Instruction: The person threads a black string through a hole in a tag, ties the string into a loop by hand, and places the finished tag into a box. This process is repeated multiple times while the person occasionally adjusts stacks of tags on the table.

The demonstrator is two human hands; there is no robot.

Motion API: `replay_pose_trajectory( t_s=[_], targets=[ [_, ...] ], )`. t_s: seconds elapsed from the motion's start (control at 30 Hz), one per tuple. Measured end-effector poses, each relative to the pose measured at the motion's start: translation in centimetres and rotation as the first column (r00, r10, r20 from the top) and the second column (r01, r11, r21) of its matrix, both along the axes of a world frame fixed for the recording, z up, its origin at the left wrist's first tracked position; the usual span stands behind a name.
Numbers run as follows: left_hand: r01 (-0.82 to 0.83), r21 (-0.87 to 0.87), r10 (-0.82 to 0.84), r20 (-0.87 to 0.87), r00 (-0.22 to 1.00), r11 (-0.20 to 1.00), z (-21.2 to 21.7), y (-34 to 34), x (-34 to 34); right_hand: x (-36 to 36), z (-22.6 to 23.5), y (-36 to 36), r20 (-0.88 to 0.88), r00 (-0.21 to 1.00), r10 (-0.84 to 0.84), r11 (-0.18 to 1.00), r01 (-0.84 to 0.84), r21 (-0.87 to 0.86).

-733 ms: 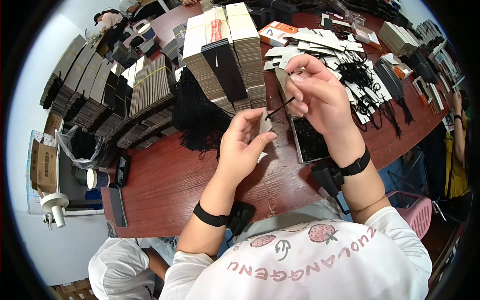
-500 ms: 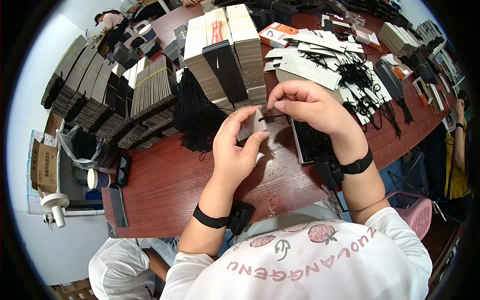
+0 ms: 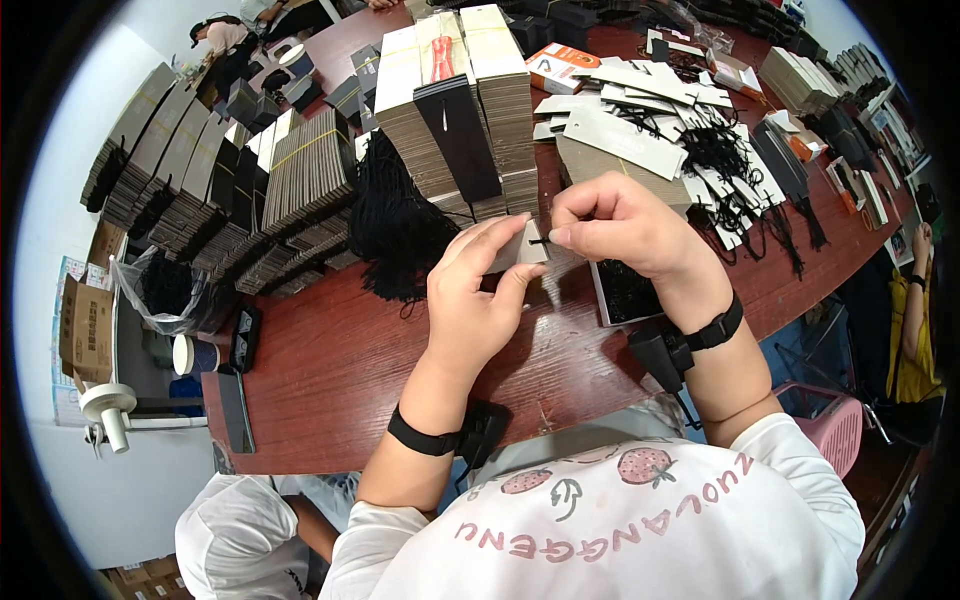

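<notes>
Between the thumb and fingers of my left hand point(image 3: 470, 300) is a pale hang tag point(image 3: 517, 247), tilted, with most of it behind the fingers. A short black cord point(image 3: 541, 241) sits at the tag's right end. My right hand point(image 3: 628, 228) pinches that cord between thumb and forefinger, close beside the tag. Below the right hand lies a shallow open box point(image 3: 628, 292) full of small black pieces. Left of the left hand, a thick bundle of black cords point(image 3: 388, 235) spills over the table.
Tall stacks of tags point(image 3: 500, 75) stand ahead, with a red-handled tool point(image 3: 441, 60) on top. Banded grey stacks point(image 3: 305, 170) line the left. Corded white tags point(image 3: 625, 140) pile up at right. Other people sit nearby, one sleeve point(image 3: 235, 540) at lower left.
My right hand has drawn closer to the tag, and the stretch of black cord between them is shorter. My left hand has shifted slightly right with the tag.
</notes>
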State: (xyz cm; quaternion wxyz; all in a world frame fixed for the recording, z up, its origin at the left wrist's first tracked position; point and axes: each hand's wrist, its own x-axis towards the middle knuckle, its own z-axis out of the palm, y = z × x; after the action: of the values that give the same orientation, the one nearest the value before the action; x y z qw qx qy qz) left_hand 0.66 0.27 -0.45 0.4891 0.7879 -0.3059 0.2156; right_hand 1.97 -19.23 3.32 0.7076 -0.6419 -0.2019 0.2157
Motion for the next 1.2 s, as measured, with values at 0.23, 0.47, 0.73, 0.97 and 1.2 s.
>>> replay_pose_trajectory(
  t_s=[0.23, 0.47, 0.73, 0.97, 1.2],
  targets=[
    [-0.058, -0.056, 0.058, 0.005, 0.998, 0.997, 0.1, -0.1, -0.3, 0.7, -0.5, -0.4, 0.179, 0.979, -0.099, 0.971, 0.134, -0.199],
    [-0.029, 0.027, 0.031, -0.093, 0.995, 0.999, -0.6, 0.0, 0.3, 0.3, -0.8, 0.6, 0.203, 0.975, -0.088, 0.991, 0.105, -0.079],
    [-0.087, 0.048, 0.091, -0.093, 0.992, 0.995, 0.1, 0.2, 0.0, 0.8, -0.2, -0.5, 0.317, 0.928, -0.193, 0.923, 0.282, -0.262],
    [-0.436, -0.149, 0.252, -0.634, 0.731, 0.888, -0.1, 0.3, 0.9, 2.1, 0.9, -8.3, 0.074, 0.421, -0.904, 0.425, 0.864, 0.272],
    [-0.520, -0.118, 0.371, -0.569, 0.734, 0.846, -1.0, 1.1, 1.7, 3.3, 0.3, -8.9, 0.432, 0.142, -0.891, 0.152, 0.988, -0.011]
  ],
)
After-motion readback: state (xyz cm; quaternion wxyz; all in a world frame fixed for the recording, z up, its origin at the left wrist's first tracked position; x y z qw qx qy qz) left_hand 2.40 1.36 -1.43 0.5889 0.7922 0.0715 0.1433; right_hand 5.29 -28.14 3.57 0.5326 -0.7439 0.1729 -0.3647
